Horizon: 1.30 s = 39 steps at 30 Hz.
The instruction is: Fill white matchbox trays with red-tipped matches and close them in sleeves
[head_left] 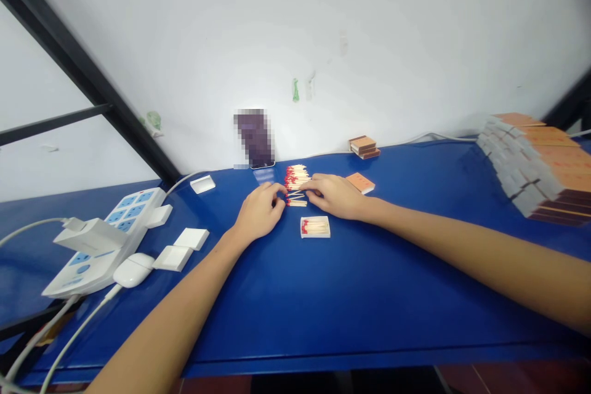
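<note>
A pile of red-tipped matches lies on the blue table between my hands, with a few loose ones nearer me. My left hand is at the red heads, its fingers curled and the thumb bent toward the index finger. From the right, my right hand reaches the plain ends, thumb and index finger closed on matches. Its fingertips partly cover the sticks. Just below the hands sits a white matchbox tray with several matches in it, heads to the left. An orange matchbox cover lies behind my right hand.
Empty white trays lie at the left, beside a white earphone case and a power strip with cables. A phone leans on the wall. Small matchboxes are stacked at the back; a large matchbox stack stands right.
</note>
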### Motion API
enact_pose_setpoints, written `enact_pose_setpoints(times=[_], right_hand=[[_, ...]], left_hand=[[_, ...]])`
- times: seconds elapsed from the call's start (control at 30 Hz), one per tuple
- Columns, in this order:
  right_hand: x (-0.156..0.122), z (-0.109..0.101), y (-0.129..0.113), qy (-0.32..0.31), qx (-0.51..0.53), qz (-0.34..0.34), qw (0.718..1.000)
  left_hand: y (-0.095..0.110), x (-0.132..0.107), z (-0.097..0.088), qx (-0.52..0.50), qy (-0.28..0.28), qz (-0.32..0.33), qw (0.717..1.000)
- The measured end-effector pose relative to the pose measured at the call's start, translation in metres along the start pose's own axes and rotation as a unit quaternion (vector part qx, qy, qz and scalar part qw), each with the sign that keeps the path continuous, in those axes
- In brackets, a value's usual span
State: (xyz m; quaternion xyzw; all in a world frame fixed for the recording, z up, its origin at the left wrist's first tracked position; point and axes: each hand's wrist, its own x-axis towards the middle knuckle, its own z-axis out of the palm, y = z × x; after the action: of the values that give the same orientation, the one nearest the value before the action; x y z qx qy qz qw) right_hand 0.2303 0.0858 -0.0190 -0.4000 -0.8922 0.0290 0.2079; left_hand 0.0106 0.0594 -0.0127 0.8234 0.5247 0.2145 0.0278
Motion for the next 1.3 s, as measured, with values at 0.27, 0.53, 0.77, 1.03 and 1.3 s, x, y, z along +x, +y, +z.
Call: enact_pose_setpoints(times=[0.27,0.53,0.77,1.03,1.3], right_hand=[[-0.0002,0.0004,0.0004,-0.001,-0.003,0.001,1.000],[0.0001,-0.0006,-0.0010,-0.013,-0.022,0.011,1.000],[-0.0001,-0.0006,-0.0007,-0.012,-0.016,0.007,1.000],[0.0002,-0.0005,-0.0005,-0.013,-0.008,0.008,1.000],[-0.0003,0.0007,0.0005,-0.005,0.002,0.005,1.000]], left_hand=[[0.0002,-0.0003,0.0008,0.005,-0.004,0.001,1.000],[-0.0007,-0.0007,0.0012,0.014,-0.006,0.009,1.000],[-0.0006,-0.0006,0.0009,0.011,-0.009,0.007,1.000],[-0.0001,-0.0013,0.0005,0.002,-0.016,0.015,1.000],[0.0010,-0.0010,-0.0011,-0.017,-0.028,0.032,0.999]])
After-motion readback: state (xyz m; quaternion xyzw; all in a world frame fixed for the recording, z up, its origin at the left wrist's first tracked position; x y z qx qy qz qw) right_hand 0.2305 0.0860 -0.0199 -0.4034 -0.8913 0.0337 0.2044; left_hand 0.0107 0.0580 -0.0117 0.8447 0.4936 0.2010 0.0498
